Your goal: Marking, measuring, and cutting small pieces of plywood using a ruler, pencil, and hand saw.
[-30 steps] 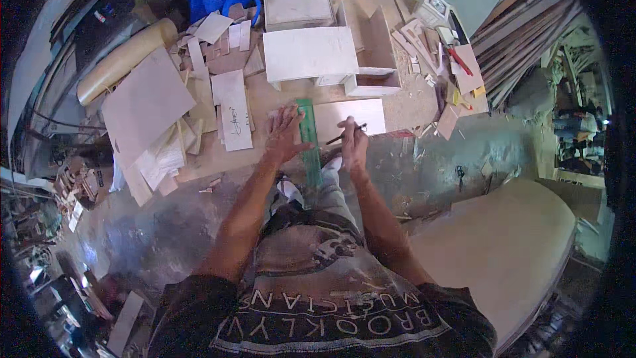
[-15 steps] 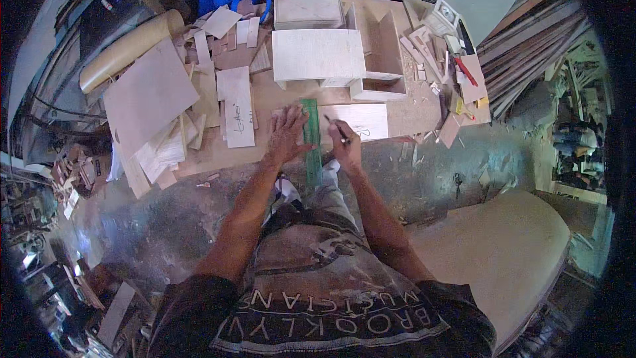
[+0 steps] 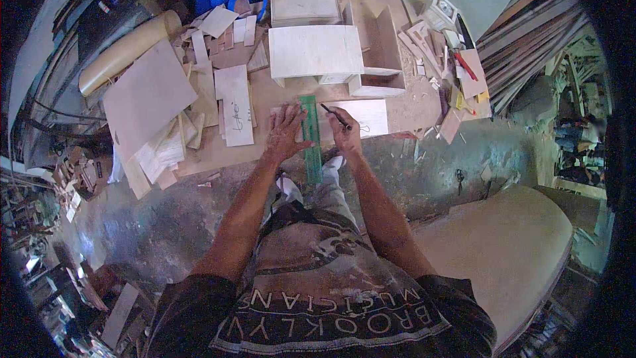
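Ruler (image 3: 313, 130): mid-frame; left hand (image 3: 284, 135), fingers spread, likely steadies it.
Pen (image 3: 335, 116): right hand (image 3: 347, 138), fingers pinching it, presumably for control.

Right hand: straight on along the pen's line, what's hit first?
Likely the green ruler, near its far end: the dark pen in the right hand slants forward and left toward it. Height is unclear from this one view, so it might pass just above.
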The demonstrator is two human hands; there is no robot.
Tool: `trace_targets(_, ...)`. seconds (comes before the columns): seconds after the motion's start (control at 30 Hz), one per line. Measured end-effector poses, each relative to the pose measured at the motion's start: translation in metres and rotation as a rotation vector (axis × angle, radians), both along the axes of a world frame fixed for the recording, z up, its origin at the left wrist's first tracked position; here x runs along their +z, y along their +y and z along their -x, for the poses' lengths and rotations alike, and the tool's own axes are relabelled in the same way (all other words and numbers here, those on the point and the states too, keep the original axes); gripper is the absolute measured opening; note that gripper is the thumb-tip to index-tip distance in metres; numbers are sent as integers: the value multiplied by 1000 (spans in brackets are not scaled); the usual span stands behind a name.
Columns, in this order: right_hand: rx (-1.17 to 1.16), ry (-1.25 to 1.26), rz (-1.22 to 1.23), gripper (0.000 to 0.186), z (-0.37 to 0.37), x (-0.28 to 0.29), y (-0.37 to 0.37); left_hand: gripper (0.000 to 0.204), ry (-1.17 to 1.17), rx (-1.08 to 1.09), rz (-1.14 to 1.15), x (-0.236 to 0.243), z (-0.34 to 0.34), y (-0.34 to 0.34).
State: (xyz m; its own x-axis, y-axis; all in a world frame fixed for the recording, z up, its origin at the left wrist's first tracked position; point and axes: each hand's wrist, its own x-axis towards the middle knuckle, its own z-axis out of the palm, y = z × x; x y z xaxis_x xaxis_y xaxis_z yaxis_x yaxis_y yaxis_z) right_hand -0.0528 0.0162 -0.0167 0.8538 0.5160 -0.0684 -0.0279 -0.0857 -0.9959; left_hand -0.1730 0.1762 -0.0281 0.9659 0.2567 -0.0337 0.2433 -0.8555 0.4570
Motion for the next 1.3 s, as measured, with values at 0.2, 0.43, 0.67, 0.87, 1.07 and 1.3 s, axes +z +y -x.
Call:
trace_targets(0.2,42,-120,36,27,-1,1,1,102,-37,-2,5,-2,2,0)
trace_targets(0.43,83,-94,148,26,-1,3,1,101,-55,4,20,-1,3,-1)
trace_targets(0.67,168,-77,177,24,-12,16,2,102,-17,9,-34,-5,1,0)
trace_targets(0.87,218,-387,327,23,7,35,-20,104,49,18,-15,1,-4,-2)
trace_targets(1.07,229,-382,396,24,23,37,-33,107,77,17,-16,-2,-3,0)
trace_targets(1.3,182,-624,287,21,-5,17,-7,104,34,11,-33,-1,-2,-1)
